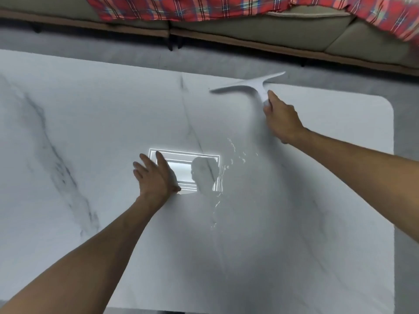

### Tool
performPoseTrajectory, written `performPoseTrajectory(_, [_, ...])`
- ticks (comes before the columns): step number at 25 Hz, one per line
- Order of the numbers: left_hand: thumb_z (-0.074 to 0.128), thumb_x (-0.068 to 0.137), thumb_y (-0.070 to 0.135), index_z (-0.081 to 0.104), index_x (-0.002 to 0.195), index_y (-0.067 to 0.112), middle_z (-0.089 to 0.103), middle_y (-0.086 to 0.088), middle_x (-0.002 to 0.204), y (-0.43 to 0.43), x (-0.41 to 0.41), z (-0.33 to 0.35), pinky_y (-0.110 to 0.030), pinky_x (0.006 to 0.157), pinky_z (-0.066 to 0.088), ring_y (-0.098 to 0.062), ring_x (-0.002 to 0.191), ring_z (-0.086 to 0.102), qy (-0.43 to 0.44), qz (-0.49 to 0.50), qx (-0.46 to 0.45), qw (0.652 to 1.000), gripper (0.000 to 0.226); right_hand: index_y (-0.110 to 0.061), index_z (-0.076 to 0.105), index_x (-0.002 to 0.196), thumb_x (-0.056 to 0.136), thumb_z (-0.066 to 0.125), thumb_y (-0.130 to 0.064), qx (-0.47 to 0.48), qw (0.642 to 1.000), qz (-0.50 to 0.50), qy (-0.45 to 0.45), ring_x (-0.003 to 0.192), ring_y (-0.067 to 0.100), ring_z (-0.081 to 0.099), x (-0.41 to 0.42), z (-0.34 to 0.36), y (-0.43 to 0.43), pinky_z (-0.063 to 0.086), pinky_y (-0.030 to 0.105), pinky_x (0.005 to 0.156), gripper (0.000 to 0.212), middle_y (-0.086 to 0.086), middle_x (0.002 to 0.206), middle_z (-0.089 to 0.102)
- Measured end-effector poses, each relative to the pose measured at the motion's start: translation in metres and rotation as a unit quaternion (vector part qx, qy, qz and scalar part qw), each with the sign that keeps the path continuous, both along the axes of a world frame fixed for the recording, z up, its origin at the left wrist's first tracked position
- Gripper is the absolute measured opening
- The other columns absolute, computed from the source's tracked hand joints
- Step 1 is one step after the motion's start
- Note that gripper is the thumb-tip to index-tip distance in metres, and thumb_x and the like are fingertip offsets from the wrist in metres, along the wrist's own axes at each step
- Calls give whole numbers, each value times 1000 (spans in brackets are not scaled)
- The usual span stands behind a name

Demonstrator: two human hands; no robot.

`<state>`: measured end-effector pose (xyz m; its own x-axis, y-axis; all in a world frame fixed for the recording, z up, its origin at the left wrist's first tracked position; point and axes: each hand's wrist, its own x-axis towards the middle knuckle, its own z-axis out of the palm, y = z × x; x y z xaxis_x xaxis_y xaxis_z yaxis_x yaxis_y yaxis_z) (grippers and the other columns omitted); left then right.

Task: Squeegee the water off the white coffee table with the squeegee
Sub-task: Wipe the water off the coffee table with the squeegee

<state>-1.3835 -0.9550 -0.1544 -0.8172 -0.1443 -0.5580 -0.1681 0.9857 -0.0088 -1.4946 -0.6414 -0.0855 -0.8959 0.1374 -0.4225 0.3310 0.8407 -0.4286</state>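
The white marble-veined coffee table (90, 123) fills most of the view. My right hand (281, 120) grips the handle of a white squeegee (248, 85) near the table's far right part; its blade lies across the far edge and looks blurred. Water (229, 159) glistens in streaks and drops in the middle of the table, nearer to me than the squeegee. My left hand (154, 176) rests flat on the tabletop, fingers spread, just left of the wet patch.
A ceiling light's reflection (204, 157) shines on the tabletop beside my left hand. Beyond the table runs grey floor (113, 46), then a beige sofa (260, 30) with a red plaid blanket (181, 6). The table's rounded right corner (385, 105) is close to the squeegee.
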Motion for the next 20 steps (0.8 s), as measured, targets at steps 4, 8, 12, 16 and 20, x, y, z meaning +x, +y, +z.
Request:
performPoseTrajectory(4, [86, 53, 56, 8, 150, 10, 10, -28, 154, 38, -1, 2, -59, 111, 26, -55, 137, 17, 32, -103, 39, 993, 132, -28, 33, 137, 100, 31, -32, 48, 998, 25, -46, 84, 43, 58, 57, -4, 12, 47, 40, 66, 37, 26, 100, 62])
performPoseTrajectory(8, [86, 54, 53, 1, 152, 16, 2, -28, 156, 78, -5, -7, -63, 109, 27, -64, 134, 13, 1, -122, 38, 992, 136, -37, 15, 152, 102, 33, -36, 46, 991, 51, -112, 91, 38, 64, 161, 17, 44, 44, 34, 76, 53, 21, 106, 67])
performPoseTrajectory(12, [84, 58, 54, -5, 153, 12, -1, -35, 155, 81, -3, -20, -64, 108, 26, -69, 133, 10, -21, -136, 0, 990, 137, -41, 20, 150, 101, 34, -39, 27, 991, 30, -124, 88, 28, 64, 180, 43, 62, 46, 29, 77, 51, 12, 106, 68])
performPoseTrajectory(16, [84, 57, 55, -1, 153, 9, 5, -37, 153, 83, -6, -15, -64, 105, 32, -70, 130, 17, -24, -154, -8, 988, 136, -38, 41, 126, 101, 30, -39, -1, 998, -56, -38, 82, 32, 59, 92, 37, 67, 47, 33, 67, 28, 17, 95, 62])
performPoseTrajectory(20, [83, 61, 54, -3, 153, 8, 3, -37, 153, 84, -7, -10, -64, 106, 31, -70, 130, 16, -28, -158, -10, 987, 134, -31, 37, 92, 95, 27, -26, -24, 984, -172, -45, 63, 29, 50, 26, 24, 66, 38, 27, 42, 12, 15, 91, 54])
